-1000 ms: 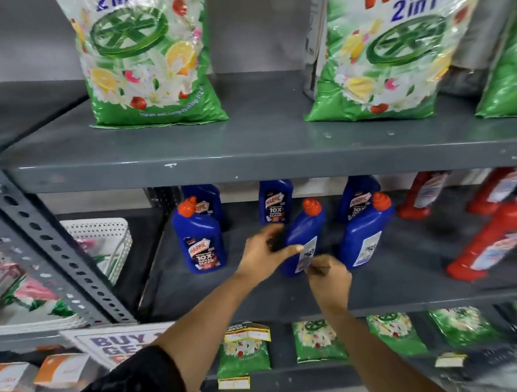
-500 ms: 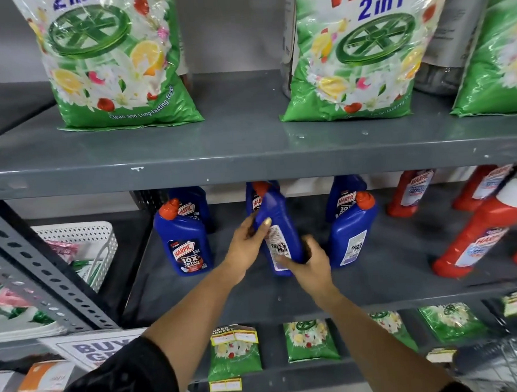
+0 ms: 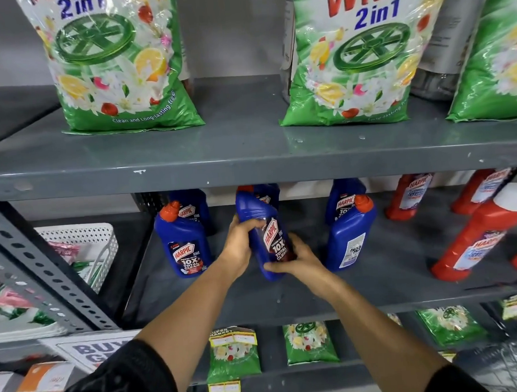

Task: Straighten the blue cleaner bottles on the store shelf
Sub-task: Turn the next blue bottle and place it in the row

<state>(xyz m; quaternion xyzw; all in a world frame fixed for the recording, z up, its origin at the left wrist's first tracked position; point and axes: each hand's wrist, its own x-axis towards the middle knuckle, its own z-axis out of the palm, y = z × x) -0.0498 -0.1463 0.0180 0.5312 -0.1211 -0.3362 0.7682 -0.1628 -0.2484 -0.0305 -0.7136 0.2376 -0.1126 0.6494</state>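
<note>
Both hands, left [image 3: 239, 244] and right [image 3: 296, 261], fingers wrapped round a tilted blue bottle [image 3: 268, 240] labelled "HARPIC 10X TOTAL CLEAN"

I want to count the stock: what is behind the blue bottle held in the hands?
Behind the held blue bottle stands another blue bottle; only its top part and label show. Its base is covered, and anything further back cannot be seen.
</note>
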